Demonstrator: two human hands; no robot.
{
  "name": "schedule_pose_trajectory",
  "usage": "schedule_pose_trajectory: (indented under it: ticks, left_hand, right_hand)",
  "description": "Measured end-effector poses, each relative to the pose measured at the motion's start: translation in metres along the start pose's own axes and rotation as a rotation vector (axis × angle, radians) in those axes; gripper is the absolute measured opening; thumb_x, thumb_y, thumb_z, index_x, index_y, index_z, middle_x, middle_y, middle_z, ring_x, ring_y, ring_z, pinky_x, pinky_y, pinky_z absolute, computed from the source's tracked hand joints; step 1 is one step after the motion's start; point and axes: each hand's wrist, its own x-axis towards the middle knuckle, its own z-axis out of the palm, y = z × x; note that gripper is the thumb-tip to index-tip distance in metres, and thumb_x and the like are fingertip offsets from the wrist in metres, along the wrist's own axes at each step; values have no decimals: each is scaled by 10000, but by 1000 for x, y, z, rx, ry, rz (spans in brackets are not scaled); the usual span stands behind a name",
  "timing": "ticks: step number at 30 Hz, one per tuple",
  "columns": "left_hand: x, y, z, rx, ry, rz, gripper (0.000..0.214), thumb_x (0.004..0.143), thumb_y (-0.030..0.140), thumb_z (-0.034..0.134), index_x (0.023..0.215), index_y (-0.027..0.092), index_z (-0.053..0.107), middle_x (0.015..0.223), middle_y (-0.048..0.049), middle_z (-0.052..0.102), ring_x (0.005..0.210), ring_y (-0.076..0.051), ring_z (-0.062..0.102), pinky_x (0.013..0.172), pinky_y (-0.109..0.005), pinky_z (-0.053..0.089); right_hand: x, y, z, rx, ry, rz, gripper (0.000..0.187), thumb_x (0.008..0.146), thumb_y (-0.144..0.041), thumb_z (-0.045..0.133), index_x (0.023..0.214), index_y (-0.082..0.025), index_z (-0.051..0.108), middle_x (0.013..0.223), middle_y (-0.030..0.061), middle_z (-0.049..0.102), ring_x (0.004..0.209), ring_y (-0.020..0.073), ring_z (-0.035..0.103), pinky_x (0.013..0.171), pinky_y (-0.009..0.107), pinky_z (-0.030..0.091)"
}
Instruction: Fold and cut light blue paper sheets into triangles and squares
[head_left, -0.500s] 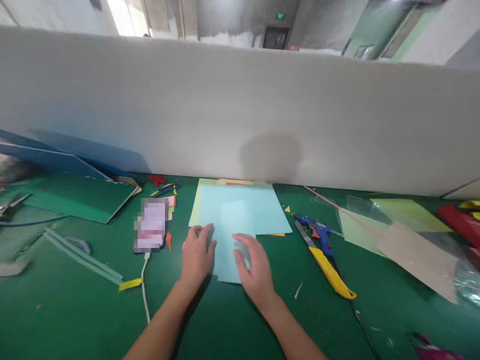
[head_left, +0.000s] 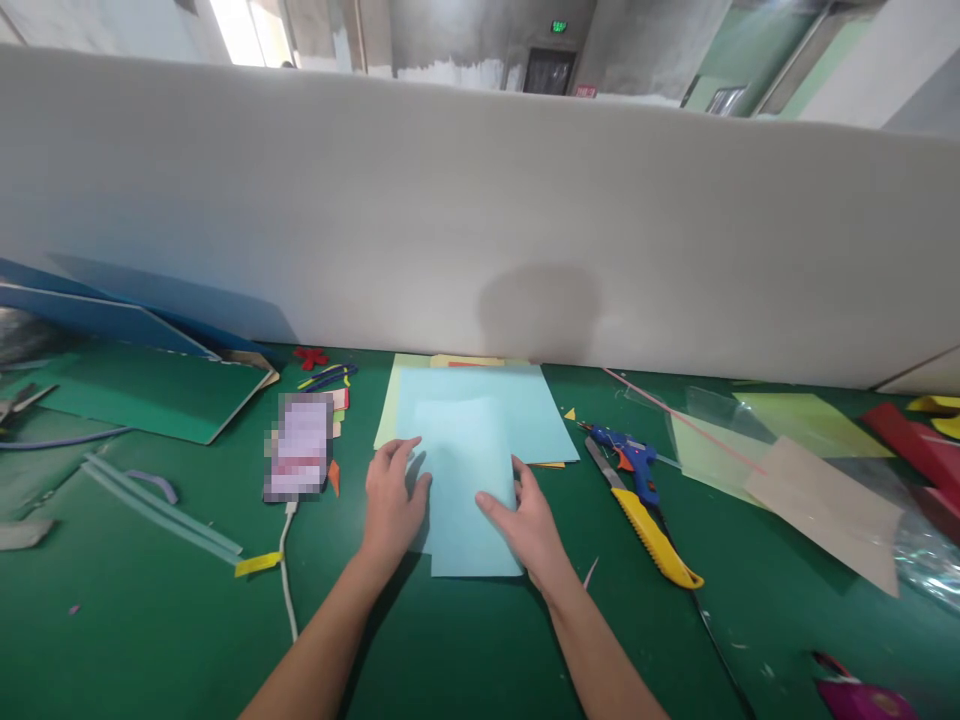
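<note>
A light blue sheet of paper point(head_left: 469, 480) lies folded on the green table point(head_left: 150, 620), overlapping a larger light blue sheet point(head_left: 525, 410) and a pale yellow-green one point(head_left: 390, 405). My left hand point(head_left: 391, 500) rests on the sheet's left edge, fingers spread and pressing down flat. My right hand point(head_left: 529, 520) lies at the sheet's right edge, fingers extended, thumb on the paper. Neither hand grips anything.
A phone point(head_left: 300, 445) on a white cable lies left of the papers. A blue glue gun point(head_left: 626, 455) and a yellow utility knife point(head_left: 652, 525) lie to the right. Clear and coloured sheets point(head_left: 787, 450) spread at far right. A white partition wall point(head_left: 480, 220) closes the back.
My right hand slid from the middle of the sheet to its right edge. The left hand shifted slightly along the left edge. The sheet now lies flatter.
</note>
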Motion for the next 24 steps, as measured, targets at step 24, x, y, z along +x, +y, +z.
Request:
schedule_pose_trajectory:
  ticks: [24]
  left_hand:
    - [-21, 43, -23, -867, -628, -651, 571, 629, 463, 722, 1085, 156, 568, 897, -82, 740, 806, -275, 703, 738, -404, 559]
  right_hand:
    - [-25, 11, -41, 311, -99, 141, 911, 558, -397, 840, 1318, -220, 371, 1071, 90, 681, 1001, 311, 641, 836, 439, 518]
